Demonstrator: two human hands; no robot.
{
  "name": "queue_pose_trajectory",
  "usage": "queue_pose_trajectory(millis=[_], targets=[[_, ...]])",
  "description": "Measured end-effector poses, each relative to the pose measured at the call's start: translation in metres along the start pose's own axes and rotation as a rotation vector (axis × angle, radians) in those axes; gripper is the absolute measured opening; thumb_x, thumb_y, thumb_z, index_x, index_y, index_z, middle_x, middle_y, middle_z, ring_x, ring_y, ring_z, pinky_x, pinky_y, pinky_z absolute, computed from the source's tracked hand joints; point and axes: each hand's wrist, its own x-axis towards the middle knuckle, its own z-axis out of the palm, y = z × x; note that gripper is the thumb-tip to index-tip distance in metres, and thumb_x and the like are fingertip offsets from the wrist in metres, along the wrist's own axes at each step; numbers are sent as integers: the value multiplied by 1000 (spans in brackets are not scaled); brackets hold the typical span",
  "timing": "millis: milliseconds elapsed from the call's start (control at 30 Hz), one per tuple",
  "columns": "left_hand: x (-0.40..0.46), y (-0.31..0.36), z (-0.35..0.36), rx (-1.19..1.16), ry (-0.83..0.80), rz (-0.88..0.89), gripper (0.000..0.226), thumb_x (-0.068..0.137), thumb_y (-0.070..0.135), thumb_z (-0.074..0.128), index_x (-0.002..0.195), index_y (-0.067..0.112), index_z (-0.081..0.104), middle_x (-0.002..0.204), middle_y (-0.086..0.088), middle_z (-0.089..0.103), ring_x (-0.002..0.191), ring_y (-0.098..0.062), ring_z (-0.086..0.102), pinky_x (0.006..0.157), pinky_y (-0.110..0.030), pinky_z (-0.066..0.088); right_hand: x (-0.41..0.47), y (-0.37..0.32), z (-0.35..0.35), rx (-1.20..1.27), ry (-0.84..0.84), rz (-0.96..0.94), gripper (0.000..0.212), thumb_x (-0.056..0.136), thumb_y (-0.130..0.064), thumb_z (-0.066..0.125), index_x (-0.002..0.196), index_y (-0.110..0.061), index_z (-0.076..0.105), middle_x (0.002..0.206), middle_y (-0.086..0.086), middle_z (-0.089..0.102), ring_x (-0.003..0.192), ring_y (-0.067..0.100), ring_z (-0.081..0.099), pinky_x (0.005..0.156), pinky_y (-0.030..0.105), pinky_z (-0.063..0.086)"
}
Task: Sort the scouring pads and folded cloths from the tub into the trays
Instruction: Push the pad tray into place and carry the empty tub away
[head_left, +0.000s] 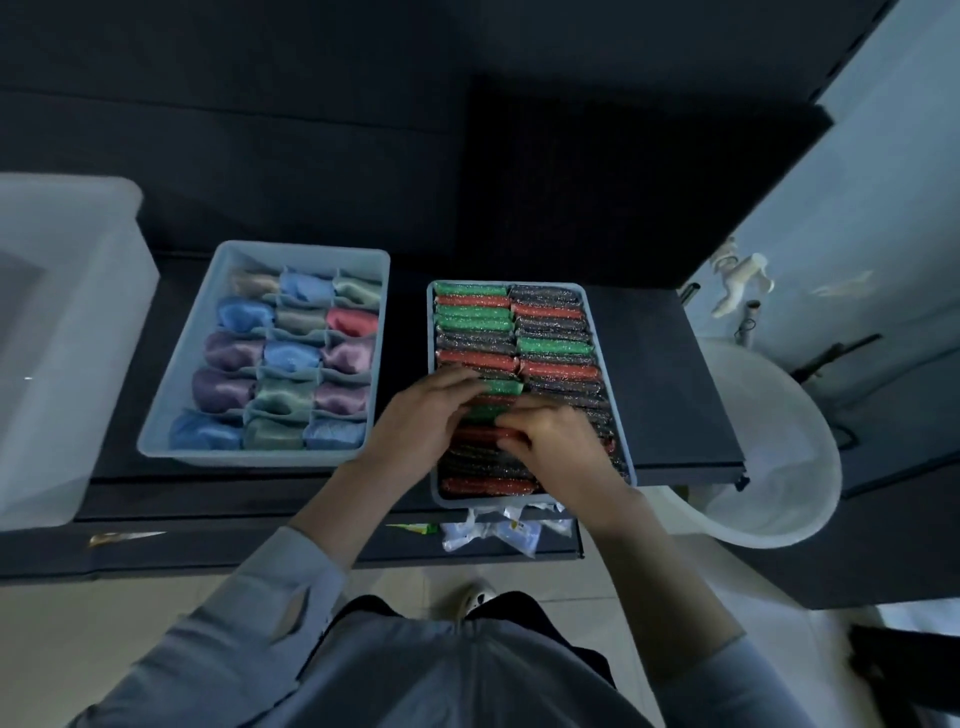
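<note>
Left hand: lies over the left column of the pad tray, fingers stretched flat and pressing on a green scouring pad.
Right hand: lies beside the left hand on the same tray, fingers curled down among the pads; whether it grips one, I cannot tell.
Pad tray: on the dark table, packed with two columns of green, red and dark glittery scouring pads.
Cloth tray: left of the pad tray, apart from it; folded cloths in blue, purple, green and pink fill its compartments.
Tub: round, translucent, at the table's right end.
Clear bin: at the far left edge.
</note>
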Motion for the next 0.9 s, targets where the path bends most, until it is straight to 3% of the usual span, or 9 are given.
queue_pose_trajectory(millis=[100, 200, 467, 567, 633, 700, 733, 800, 900], targets=[[-4, -4, 0, -19, 11, -18, 41, 92, 1, 58, 130, 16, 62, 140, -3, 54, 130, -18, 50, 111, -18, 22, 1, 5, 3, -71, -22, 70, 16, 90, -19, 67, 104, -19, 76, 102, -1, 73, 87, 17, 69, 86, 31, 55], [-4, -6, 1, -43, 6, -28, 44, 92, -5, 54, 131, 17, 60, 143, -1, 51, 131, -16, 48, 112, -15, 18, -5, 7, 8, 40, 103, 114, 17, 86, -12, 72, 102, -18, 77, 100, 0, 76, 82, 15, 72, 83, 26, 57], [-2, -6, -14, -127, -121, -73, 48, 95, -7, 43, 134, 17, 57, 148, 3, 45, 137, -14, 42, 116, -22, 22, 6, -1, 6, -164, -146, 152, 23, 95, -21, 62, 115, -24, 71, 104, -2, 73, 88, 16, 69, 86, 34, 55], [-8, 9, -10, 2, -110, -62, 47, 102, 22, 39, 149, 20, 33, 160, 3, 22, 148, -14, 16, 122, -32, 10, -7, 10, -6, -1, 225, 79, 22, 87, -26, 71, 109, -22, 74, 94, 0, 74, 79, 14, 67, 75, 35, 58], [-11, 28, -1, 171, -170, -82, 61, 101, 45, 21, 154, 17, 6, 161, 1, -6, 149, -17, -10, 123, -38, 2, -14, 28, -5, -24, 451, 108, 26, 95, -28, 62, 117, -18, 71, 109, 3, 73, 104, 22, 65, 88, 41, 55], [-14, 42, 15, 325, -222, -107, 68, 100, 52, 9, 152, 13, -13, 157, -4, -25, 145, -20, -24, 121, -40, -7, -17, 42, 5, -118, 305, 253, 50, 103, -44, 36, 146, -19, 44, 148, 4, 46, 143, 29, 34, 115, 48, 32], [-16, 44, 23, 366, -229, -123, 70, 100, 53, 8, 151, 12, -17, 157, -6, -28, 145, -21, -27, 121, -41, -9, -19, 45, 16, -164, 177, 316, 58, 103, -51, 22, 154, -21, 25, 159, 2, 24, 150, 27, 14, 121, 48, 17], [-19, 40, 36, 422, -223, -150, 70, 100, 53, 8, 151, 13, -19, 158, -7, -27, 145, -22, -27, 121, -44, -9, -22, 49, 35, -247, 72, 343, 63, 102, -54, 10, 156, -22, 9, 163, 2, 4, 150, 25, -3, 122, 48, 5], [-16, 35, 43, 458, -220, -166, 69, 100, 53, 7, 150, 15, -22, 158, -6, -27, 145, -22, -26, 120, -46, -8, -15, 49, 40, -297, 6, 377, 65, 100, -55, 3, 156, -22, 2, 164, 4, -1, 150, 24, -9, 121, 46, -3]])
